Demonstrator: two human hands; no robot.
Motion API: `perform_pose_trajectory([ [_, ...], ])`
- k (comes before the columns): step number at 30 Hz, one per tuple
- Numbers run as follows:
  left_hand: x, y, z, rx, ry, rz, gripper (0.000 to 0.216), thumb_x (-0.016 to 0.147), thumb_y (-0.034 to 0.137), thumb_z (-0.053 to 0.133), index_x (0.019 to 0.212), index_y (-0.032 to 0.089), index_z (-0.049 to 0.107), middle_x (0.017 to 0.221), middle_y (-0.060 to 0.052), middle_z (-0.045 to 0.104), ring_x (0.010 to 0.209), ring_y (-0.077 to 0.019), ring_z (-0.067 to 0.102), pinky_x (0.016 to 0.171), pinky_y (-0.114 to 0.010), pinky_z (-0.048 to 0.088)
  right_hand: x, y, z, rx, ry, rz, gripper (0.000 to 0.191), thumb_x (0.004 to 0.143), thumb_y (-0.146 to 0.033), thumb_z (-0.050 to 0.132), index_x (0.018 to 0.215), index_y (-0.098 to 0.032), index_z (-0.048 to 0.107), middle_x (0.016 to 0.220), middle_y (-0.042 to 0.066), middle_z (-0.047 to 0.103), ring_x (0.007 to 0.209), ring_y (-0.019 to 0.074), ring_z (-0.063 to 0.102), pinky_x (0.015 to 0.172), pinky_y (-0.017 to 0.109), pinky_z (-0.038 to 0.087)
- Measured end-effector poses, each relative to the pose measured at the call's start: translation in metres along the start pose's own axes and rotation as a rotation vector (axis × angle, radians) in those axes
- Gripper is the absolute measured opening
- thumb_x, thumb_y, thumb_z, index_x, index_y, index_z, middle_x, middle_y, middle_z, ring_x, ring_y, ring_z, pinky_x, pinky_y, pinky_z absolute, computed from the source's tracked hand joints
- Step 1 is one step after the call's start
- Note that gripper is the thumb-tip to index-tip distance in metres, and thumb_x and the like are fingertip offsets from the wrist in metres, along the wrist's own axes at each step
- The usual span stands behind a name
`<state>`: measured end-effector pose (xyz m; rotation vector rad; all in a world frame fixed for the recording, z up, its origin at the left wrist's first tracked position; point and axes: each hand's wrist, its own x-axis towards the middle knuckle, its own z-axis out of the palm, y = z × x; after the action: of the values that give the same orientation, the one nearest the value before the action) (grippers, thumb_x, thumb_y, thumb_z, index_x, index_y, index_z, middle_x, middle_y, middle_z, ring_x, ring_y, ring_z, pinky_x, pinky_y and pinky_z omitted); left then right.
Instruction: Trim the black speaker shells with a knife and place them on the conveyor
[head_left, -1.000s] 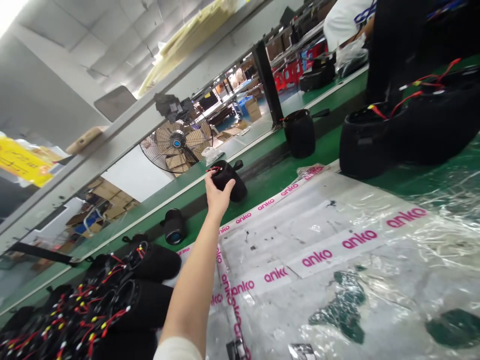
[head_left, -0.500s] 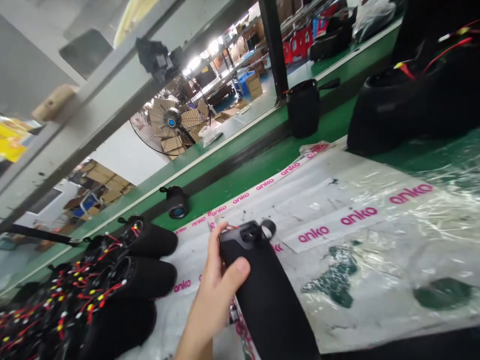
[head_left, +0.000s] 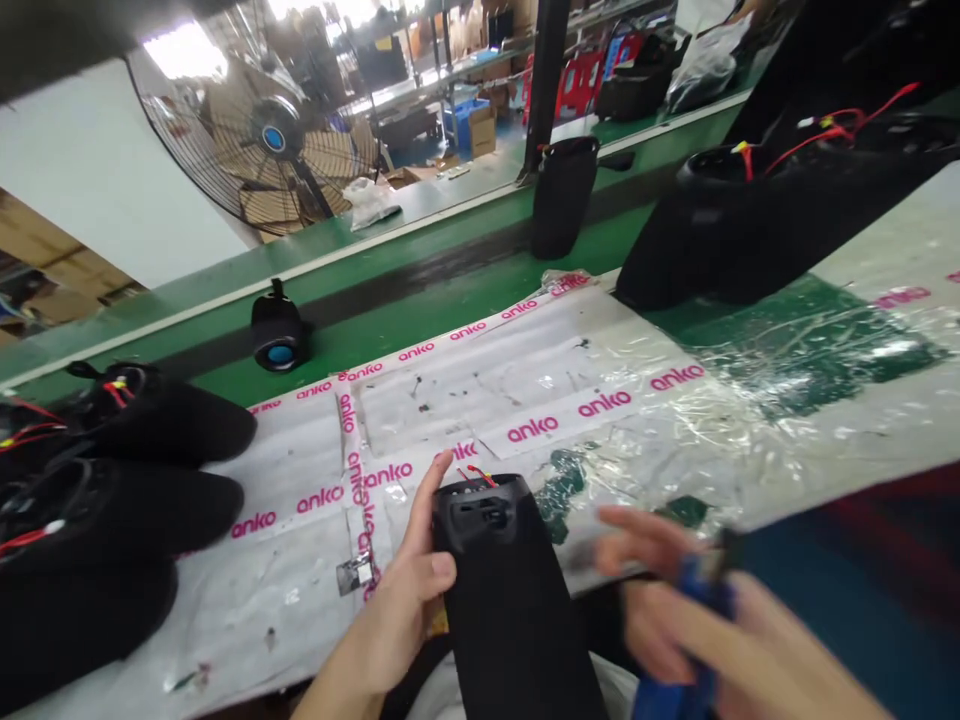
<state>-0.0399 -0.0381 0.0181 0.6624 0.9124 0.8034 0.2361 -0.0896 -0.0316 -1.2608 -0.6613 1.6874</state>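
Note:
My left hand (head_left: 409,590) is wrapped around the left side of a black cloth-covered speaker housing (head_left: 517,610), thumb on the near face. The housing's open end points away from me; red wires with a yellow connector stick out there, and a port panel shows below the rim. At the lower right, my right hand (head_left: 667,600) is smeared by motion, with its fingers closed around a blue-handled tool (head_left: 701,590) with a dark tip. The tool's exact kind is blurred. A gap separates it from the housing.
More black housings (head_left: 165,415) with red wires lie at the left, others (head_left: 697,230) at the back right. A small black speaker (head_left: 277,330) and an upright black housing (head_left: 564,197) stand on the green bench (head_left: 420,300). Plastic sheeting (head_left: 450,400) covers the work surface. A fan (head_left: 274,135) stands behind.
My right hand has come into view with the blue-handled tool. The view has shifted and levelled. The dangling round flap at the housing's end no longer shows; its red wires now do.

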Motion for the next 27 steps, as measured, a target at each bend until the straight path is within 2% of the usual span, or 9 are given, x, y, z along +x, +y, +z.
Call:
perform_pose_trajectory([
  [3,0.016,-0.018,0.005,-0.16,0.023,0.03,0.118,0.085,0.05,0.084,0.178,0.043,0.013,0.138,-0.005,0.08,0.118,-0.0368,0.08,0.107,-0.05,0.06,0.001,0.008,0.032,0.006,-0.125,0.127,0.083,0.073,-0.065,0.098,0.141,-0.03,0.064,0.114,0.006,0.071,0.066,0.0129,0.06,0.055,0.029,0.049],
  [6,0.023,-0.03,0.008,-0.167,0.061,0.051,0.107,0.085,0.058,0.081,0.176,0.044,0.027,0.146,-0.004,0.076,0.127,-0.0382,0.075,0.109,-0.048,0.058,-0.003,0.009,0.049,-0.008,-0.096,0.149,0.092,0.069,-0.07,0.098,0.141,-0.029,0.06,0.1,0.002,0.071,0.058,0.0093,0.053,0.053,0.026,0.042],
  [9,0.021,-0.035,0.011,-0.156,0.146,0.048,0.099,0.082,0.058,0.085,0.17,0.042,0.043,0.15,-0.005,0.074,0.135,-0.0403,0.071,0.111,-0.05,0.057,-0.006,0.004,0.049,-0.028,-0.078,0.154,0.09,0.07,-0.073,0.096,0.138,-0.029,0.059,0.093,-0.001,0.067,0.053,0.0069,0.049,0.053,0.025,0.039],
  [15,0.019,-0.043,0.015,-0.129,0.189,0.053,0.087,0.091,0.07,0.074,0.167,0.037,0.049,0.149,-0.011,0.074,0.134,-0.0457,0.071,0.113,-0.061,0.057,-0.003,0.005,0.036,-0.094,-0.102,0.15,0.079,0.078,-0.07,0.093,0.136,-0.03,0.059,0.1,0.001,0.068,0.055,0.0083,0.052,0.053,0.026,0.043],
  [17,0.018,-0.042,0.014,0.056,0.286,0.233,0.071,0.094,0.069,0.074,0.159,0.043,0.059,0.157,-0.006,0.068,0.142,-0.0444,0.064,0.12,-0.06,0.052,-0.004,0.009,0.035,-0.116,-0.113,0.149,0.076,0.079,-0.067,0.093,0.138,-0.031,0.06,0.108,0.004,0.07,0.065,0.0132,0.062,0.058,0.028,0.049],
  [19,0.014,-0.034,0.013,0.264,0.377,0.513,0.061,0.094,0.064,0.078,0.151,0.051,0.063,0.16,-0.001,0.065,0.15,-0.0419,0.057,0.127,-0.059,0.044,-0.005,0.011,0.037,-0.169,-0.089,0.102,0.072,0.083,-0.063,0.092,0.141,-0.034,0.062,0.121,0.007,0.071,0.093,0.0222,0.072,0.077,0.034,0.059],
  [22,0.005,-0.014,0.013,0.469,0.419,0.805,0.068,0.093,0.06,0.082,0.155,0.06,0.053,0.158,-0.001,0.064,0.154,-0.0412,0.052,0.127,-0.063,0.04,-0.006,0.012,0.046,-0.3,-0.098,0.009,0.067,0.089,-0.064,0.086,0.147,-0.038,0.065,0.13,0.008,0.069,0.108,0.026,0.07,0.096,0.039,0.058],
  [24,-0.001,0.0,0.011,0.677,0.416,0.758,0.074,0.089,0.055,0.088,0.155,0.057,0.056,0.161,-0.003,0.06,0.155,-0.0448,0.048,0.128,-0.066,0.036,-0.005,0.009,0.052,-0.361,-0.173,-0.016,0.064,0.091,-0.065,0.082,0.149,-0.041,0.067,0.121,0.007,0.069,0.094,0.0235,0.07,0.089,0.039,0.06],
  [27,-0.003,0.015,0.004,0.884,0.451,0.468,0.086,0.074,0.051,0.1,0.153,0.05,0.065,0.161,-0.009,0.057,0.155,-0.0527,0.043,0.13,-0.075,0.025,0.001,0.004,0.059,-0.353,-0.26,-0.015,0.057,0.093,-0.063,0.081,0.145,-0.043,0.071,0.107,0.005,0.069,0.088,0.0229,0.07,0.086,0.039,0.061],
])
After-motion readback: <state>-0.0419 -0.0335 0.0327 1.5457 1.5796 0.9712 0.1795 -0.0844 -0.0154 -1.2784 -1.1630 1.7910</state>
